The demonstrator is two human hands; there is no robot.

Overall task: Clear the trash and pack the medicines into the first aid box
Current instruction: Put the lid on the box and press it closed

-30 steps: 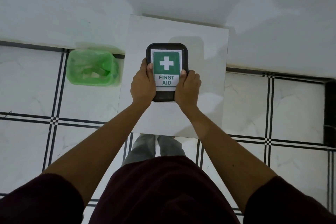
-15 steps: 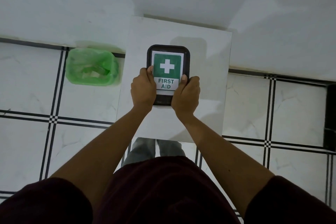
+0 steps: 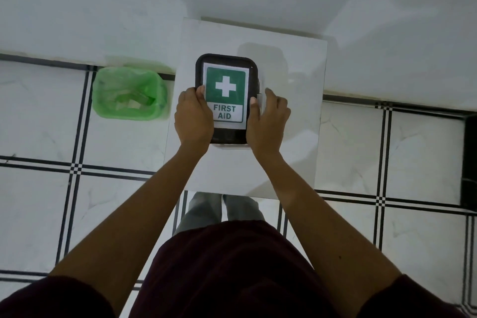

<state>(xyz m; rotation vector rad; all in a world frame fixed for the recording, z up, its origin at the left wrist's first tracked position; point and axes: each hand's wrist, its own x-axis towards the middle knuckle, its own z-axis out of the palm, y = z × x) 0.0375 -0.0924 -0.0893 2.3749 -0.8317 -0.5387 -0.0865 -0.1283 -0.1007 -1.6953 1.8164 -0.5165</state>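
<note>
Gripping black-lidded rectangular first aid box (image 3: 226,85) at 9 o'clock with left hand (image 3: 193,119); right hand (image 3: 266,121) at 3 o'clock, grip blurred, cannot tell.

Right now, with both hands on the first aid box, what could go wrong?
The left hand and right hand hold only the near half of the first aid box; its lid's far edge may be unseated.
The glossy table could let the box slide as you press.

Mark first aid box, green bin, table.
first aid box (image 3: 225,86): head view, white cross on lid label.
green bin (image 3: 124,114): head view, front wall.
table (image 3: 291,137): head view, bare top right of box.
</note>
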